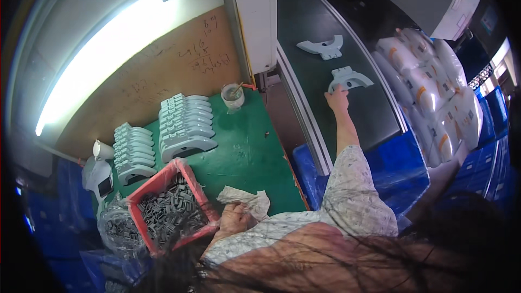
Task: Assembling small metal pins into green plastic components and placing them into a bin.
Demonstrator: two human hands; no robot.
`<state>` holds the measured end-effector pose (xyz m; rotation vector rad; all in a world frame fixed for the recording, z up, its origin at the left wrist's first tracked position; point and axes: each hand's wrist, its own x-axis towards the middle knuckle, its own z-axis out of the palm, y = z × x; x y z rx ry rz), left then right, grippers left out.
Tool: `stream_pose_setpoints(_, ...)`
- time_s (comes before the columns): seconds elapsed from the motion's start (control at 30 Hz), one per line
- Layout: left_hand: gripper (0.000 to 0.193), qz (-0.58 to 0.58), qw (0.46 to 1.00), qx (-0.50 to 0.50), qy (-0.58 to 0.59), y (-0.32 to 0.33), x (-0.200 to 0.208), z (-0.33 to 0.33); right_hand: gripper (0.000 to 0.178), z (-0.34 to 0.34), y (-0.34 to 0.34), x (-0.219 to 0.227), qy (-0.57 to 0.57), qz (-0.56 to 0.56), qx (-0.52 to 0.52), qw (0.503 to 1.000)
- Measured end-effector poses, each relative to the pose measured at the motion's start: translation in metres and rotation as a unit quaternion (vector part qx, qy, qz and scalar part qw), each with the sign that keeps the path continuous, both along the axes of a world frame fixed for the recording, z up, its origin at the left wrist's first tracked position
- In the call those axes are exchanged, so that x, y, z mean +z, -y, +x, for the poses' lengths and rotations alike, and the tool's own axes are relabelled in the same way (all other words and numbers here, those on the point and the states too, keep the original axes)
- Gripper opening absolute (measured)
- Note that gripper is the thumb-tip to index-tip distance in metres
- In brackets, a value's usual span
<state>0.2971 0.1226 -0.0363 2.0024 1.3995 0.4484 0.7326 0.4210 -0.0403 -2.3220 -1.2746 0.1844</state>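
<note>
Lying on the dark belt (374, 111) in the upper right of the frame, a pale curved part (355, 80) meets the right hand (337, 96) at its lower left edge; whether that grip pinches it or only touches, I cannot tell. A second part (324, 48) lies just above. Wrapped bundles (429, 84) are piled at the right. On the green tabletop (247, 165), left of centre, two rows of similar parts (187, 125) stand beside a cup (233, 96). Lower down, the left hand (236, 218) rests curled against a crumpled cloth (248, 199), its grip unclear, near a red bin (192, 184) of grey clips (172, 209).
</note>
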Motion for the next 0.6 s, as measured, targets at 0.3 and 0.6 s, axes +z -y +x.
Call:
stream_pose_setpoints(0.3,0.045,-0.116,0.974,0.039,0.191,-0.056,0.010,0.028,0.047,0.002,0.077,0.036,-0.106,0.177,0.137,0.969)
stream_pose_setpoints(0.6,0.049,-0.336,0.694,0.177,0.612,-0.122,0.038,0.091,0.048,-0.185,0.215,0.067,-0.416,0.139,0.352,0.827)
